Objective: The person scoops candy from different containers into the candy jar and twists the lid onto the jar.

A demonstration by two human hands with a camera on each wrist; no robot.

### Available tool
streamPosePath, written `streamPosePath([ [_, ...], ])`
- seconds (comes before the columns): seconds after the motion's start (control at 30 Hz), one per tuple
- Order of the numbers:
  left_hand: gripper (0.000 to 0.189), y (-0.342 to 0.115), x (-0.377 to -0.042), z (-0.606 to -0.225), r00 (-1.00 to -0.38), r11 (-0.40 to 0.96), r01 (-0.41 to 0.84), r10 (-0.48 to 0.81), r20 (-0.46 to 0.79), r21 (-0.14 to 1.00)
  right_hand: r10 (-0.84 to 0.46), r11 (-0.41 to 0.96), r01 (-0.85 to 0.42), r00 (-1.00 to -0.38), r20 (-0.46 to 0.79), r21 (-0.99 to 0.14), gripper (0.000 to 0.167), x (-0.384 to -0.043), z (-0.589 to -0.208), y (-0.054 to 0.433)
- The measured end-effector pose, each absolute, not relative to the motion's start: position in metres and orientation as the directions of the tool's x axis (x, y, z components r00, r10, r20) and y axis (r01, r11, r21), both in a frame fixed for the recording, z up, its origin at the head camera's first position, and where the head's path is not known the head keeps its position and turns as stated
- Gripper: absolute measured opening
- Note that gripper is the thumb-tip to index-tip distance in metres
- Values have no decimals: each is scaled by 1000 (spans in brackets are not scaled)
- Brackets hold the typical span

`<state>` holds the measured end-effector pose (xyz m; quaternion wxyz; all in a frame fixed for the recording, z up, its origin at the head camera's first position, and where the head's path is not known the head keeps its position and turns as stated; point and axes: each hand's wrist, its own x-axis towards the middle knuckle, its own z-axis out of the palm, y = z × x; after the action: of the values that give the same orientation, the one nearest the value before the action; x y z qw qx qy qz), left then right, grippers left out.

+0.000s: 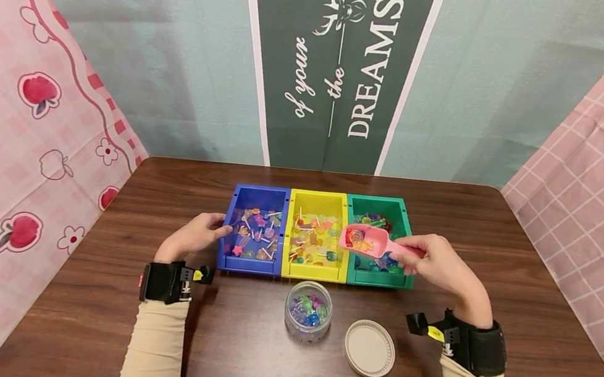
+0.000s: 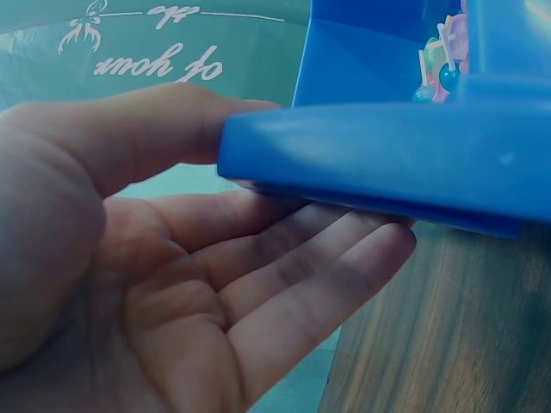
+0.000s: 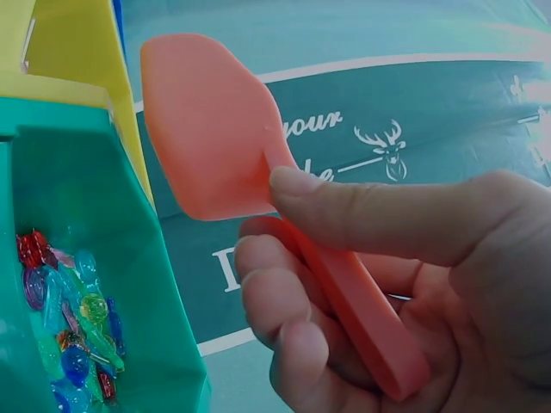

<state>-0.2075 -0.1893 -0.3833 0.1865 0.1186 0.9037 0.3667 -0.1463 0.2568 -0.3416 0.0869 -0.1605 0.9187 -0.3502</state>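
My right hand (image 1: 435, 261) grips the handle of a pink scoop (image 3: 207, 129), thumb on top and fingers curled beneath. The scoop carries a few red and orange candy-like pieces (image 1: 359, 241) over the border between the yellow bin (image 1: 313, 272) and the green bin (image 1: 381, 279). At the far left, my left hand (image 1: 197, 237) holds the side of the blue bin (image 2: 387, 159) between thumb and fingers. Small lollipop-shaped and other colourful pieces lie in the blue and yellow bins. Glossy translucent pieces (image 3: 77, 318) fill part of the green one.
In front of the bins stands a clear jar (image 1: 308, 313) without its lid, holding purple, green and blue pieces. A round whitish lid (image 1: 370, 349) lies to its right on the dark wooden table (image 1: 242, 368). Cloth hangs behind and at both sides.
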Motion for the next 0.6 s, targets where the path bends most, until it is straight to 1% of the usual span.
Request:
streamPosePath([
  [0.13,45,-188,-207,-383,-901,697,66,348,-257,714,-371,697,-225,-926,-73,-681,23,-145,-340,256],
  [0.3,45,-188,-208,-384,-903,697,62,344,-258,714,-421,671,-241,-902,-93,-701,26,-143,-335,255],
  [0.5,43,-188,-207,-383,-904,694,71,348,-248,717,-501,637,-286,-859,-103,-716,23,-140,-334,254],
  [0.6,41,-189,-207,-383,-904,691,87,357,-235,717,-550,614,-304,-827,-118,-728,25,-140,-335,253],
])
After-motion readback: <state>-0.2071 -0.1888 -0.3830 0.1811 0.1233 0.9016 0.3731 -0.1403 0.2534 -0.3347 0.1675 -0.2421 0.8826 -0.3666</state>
